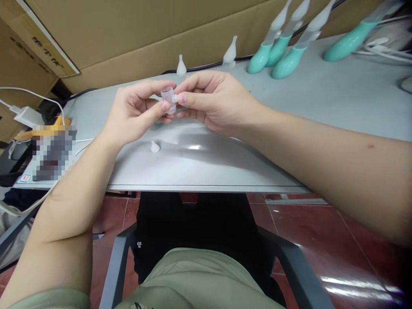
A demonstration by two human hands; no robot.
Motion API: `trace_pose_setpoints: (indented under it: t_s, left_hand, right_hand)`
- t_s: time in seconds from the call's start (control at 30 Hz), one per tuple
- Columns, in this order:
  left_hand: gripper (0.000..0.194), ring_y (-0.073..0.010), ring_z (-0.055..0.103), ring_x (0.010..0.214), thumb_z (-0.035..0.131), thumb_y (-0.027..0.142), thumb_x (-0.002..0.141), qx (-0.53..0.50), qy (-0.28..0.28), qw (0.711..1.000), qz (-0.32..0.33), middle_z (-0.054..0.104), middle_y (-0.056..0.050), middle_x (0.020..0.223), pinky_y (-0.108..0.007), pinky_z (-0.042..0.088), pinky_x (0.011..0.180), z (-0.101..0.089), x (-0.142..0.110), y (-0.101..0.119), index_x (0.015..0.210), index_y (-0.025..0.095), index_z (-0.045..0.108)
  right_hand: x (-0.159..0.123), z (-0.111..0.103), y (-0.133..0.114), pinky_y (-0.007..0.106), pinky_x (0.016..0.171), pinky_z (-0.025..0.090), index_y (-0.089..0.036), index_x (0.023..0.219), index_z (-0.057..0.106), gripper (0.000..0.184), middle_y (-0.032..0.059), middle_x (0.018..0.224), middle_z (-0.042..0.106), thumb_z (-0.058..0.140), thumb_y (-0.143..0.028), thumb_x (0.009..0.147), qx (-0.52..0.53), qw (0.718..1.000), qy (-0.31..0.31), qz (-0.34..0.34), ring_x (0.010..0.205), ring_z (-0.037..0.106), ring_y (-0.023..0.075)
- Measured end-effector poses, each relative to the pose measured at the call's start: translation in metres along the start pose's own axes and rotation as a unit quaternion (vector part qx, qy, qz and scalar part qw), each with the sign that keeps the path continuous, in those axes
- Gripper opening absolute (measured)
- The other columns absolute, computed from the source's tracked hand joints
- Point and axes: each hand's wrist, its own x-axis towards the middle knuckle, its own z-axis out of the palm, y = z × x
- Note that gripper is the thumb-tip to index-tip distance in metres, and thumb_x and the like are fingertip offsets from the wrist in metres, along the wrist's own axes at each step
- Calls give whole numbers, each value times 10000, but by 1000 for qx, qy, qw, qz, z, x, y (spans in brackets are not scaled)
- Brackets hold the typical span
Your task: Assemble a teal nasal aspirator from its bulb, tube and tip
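Note:
Between the fingertips of my left hand is a small clear plastic cup with a side spout, held upright above the grey table. My right hand pinches a small whitish piece at the cup's side; whether that piece is separate or part of the spout I cannot tell. Below the hands a small white pointed tip lies on the table. Just behind them stands a white nozzle, its base partly hidden by my fingers. Another white nozzle on a clear base stands farther right.
Several teal bulbs with clear tubes and white nozzles stand or lean at the back right, against a cardboard wall. A teal bulb lies by white cables. On the left are a blurred-out phone-like object and a white charger.

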Motion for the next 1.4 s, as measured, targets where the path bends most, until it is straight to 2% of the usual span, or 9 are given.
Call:
trace_pose_setpoints:
  t_s: [0.17, 0.5, 0.6, 0.7, 0.83, 0.93, 1.13, 1.27, 1.4]
  left_hand:
    - [509, -275, 955, 1084, 996, 716, 1074, 12, 7, 1000, 10, 930, -97, 1450, -504, 869, 1046, 2, 0, -2, 1362, 296, 973]
    - [470, -264, 962, 1094, 977, 681, 1127, 12, 0, 1000, 20, 915, -97, 1394, -481, 874, 1065, 0, -2, -6, 1404, 302, 982]
    - [457, -246, 958, 1037, 1071, 669, 1060, -36, 13, 999, 31, 930, -88, 1367, -466, 885, 1030, 4, -1, -9, 1326, 301, 1019]
    - [585, -232, 943, 932, 1162, 784, 920, -89, 39, 993, 59, 930, -83, 1261, -430, 891, 921, 8, 5, -19, 1219, 297, 1037]
    - [673, -219, 914, 810, 1225, 831, 795, -130, 44, 987, 82, 914, -71, 1127, -401, 880, 806, 10, 11, -32, 1184, 310, 1049]
    - [657, -207, 903, 776, 1234, 807, 804, -137, 36, 985, 94, 916, -66, 1101, -392, 874, 768, 11, 10, -31, 1225, 331, 1069]
    - [469, -209, 913, 799, 1189, 700, 952, -136, 27, 982, 130, 909, -68, 1099, -405, 866, 780, 14, 2, -14, 1216, 328, 1077]
    - [619, -214, 893, 823, 1155, 809, 943, -92, 37, 987, 123, 891, -64, 1111, -435, 843, 809, 10, 6, -15, 1239, 278, 1037]
    - [821, -206, 872, 916, 1114, 907, 937, -54, 68, 990, 111, 911, -56, 1188, -446, 811, 913, 0, 13, -26, 1361, 221, 964]
  right_hand:
    - [1, 0, 3, 465, 1126, 770, -312, 977, 822, 339, 15, 1142, 939, 1145, -409, 939, 28, 1000, -6, 1, 1169, 895, 269]
    - [-2, 6, -1, 401, 1091, 751, -281, 971, 802, 388, 2, 1074, 919, 1182, -356, 944, 50, 999, 0, 5, 1091, 868, 218]
    - [-1, 6, 0, 379, 1070, 758, -266, 961, 819, 437, 1, 1050, 915, 1234, -379, 885, 69, 998, -3, 7, 1046, 863, 202]
    - [1, 7, 5, 353, 1014, 773, -252, 944, 837, 489, 10, 1014, 911, 1280, -434, 843, 106, 994, -23, -31, 984, 878, 198]
    - [4, 8, 12, 352, 992, 787, -255, 915, 735, 556, 2, 958, 877, 1253, -458, 943, 122, 991, -27, -48, 956, 881, 199]
    - [4, 6, 13, 390, 1047, 805, -256, 897, 713, 592, -1, 945, 874, 1255, -488, 950, 125, 990, -52, -35, 947, 877, 200]
    - [0, 4, 9, 441, 1107, 813, -263, 912, 760, 612, 10, 984, 906, 1315, -509, 839, 141, 987, -80, -26, 996, 911, 235]
    - [0, 5, 8, 405, 1044, 801, -269, 930, 755, 594, 8, 1012, 893, 1306, -477, 858, 131, 990, -45, 2, 1035, 905, 241]
    - [0, 8, 6, 306, 932, 750, -278, 1024, 839, 451, -1, 1032, 881, 1245, -466, 963, 105, 994, -1, 18, 1013, 863, 202]
